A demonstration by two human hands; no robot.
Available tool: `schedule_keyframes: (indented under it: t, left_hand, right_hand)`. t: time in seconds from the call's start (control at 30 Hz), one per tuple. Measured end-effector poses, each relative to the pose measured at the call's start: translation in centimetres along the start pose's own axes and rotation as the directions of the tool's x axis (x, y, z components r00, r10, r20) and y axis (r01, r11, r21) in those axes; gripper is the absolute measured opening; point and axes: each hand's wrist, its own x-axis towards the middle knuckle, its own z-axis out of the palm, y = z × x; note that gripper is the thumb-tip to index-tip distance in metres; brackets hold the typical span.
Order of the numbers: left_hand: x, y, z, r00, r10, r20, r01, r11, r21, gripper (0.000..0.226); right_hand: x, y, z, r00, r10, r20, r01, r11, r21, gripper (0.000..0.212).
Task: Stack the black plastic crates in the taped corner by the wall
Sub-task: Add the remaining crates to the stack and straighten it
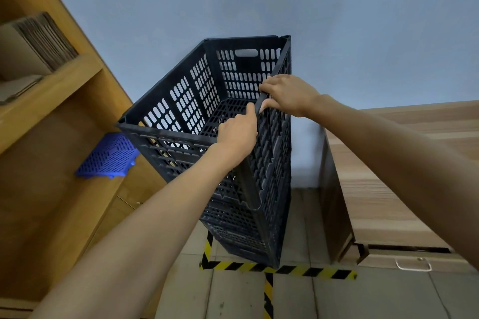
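Head view: black crates (186, 153) stacked in a tall column against the blue wall (337, 21), inside the corner marked by yellow-black tape (311, 270) on the floor. Top crate (197, 90) open, empty, walls perforated with oval slots, a handle cutout in the far wall; seated level on the one beneath. Left hand (237, 134) closed around the near right rim, thumb pressed on top. Right hand (287, 94) just beyond it on the same rim, fingers curled over the edge. Wooden shelf (51, 85) to the left, blue pallet (108, 156) leaning below it; wooden cabinet (388, 176) to the right.
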Motion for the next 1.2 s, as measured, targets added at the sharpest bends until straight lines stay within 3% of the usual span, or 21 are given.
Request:
schedule_keyframes:
  t: [0.2, 0.27, 0.4, 0.53, 0.87, 1.03, 1.2]
  left_hand:
    - [-0.1, 0.2, 0.3, 0.999, -0.022, -0.044, 0.023, 0.999, 0.025, 0.037]
    - [0.0, 0.1, 0.5, 0.998, -0.024, -0.055, 0.025, 1.000, 0.016, 0.038]
    - [0.2, 0.2, 0.5, 0.999, -0.020, -0.044, 0.020, 1.000, 0.002, 0.039]
    - [0.3, 0.1, -0.1, 1.000, -0.002, 0.002, 0.003, 1.000, -0.016, 0.046]
    - [-0.3, -0.1, -0.1, 0.998, 0.053, -0.021, -0.054, 0.998, -0.035, 0.045]
    - [-0.1, -0.2, -0.2, 0.999, 0.052, -0.006, -0.052, 0.996, -0.067, 0.042]
    - [0.0, -0.4, -0.2, 0.997, 0.071, 0.001, -0.071, 0.994, -0.077, 0.044]
  right_hand:
    - [0.2, 0.0, -0.2, 0.999, 0.005, 0.040, -0.007, 0.998, 0.057, 0.101]
    - [-0.1, 0.1, 0.2, 0.999, 0.028, 0.029, -0.030, 0.995, 0.093, 0.094]
    - [-1.2, -1.3, 2.5, 0.986, 0.139, -0.090, -0.120, 0.974, 0.190, 0.057]
    - [-1.5, -2.6, 3.3, 0.967, 0.213, -0.141, -0.178, 0.958, 0.225, 0.045]
    - [-1.4, -4.1, 4.3, 0.911, 0.360, -0.200, -0.273, 0.893, 0.358, 0.038]
    - [-1.1, -4.5, 4.6, 0.893, 0.404, -0.199, -0.327, 0.885, 0.330, 0.053]
    - [-0.7, -5.9, 3.8, 0.867, 0.442, -0.230, -0.345, 0.866, 0.361, 0.036]
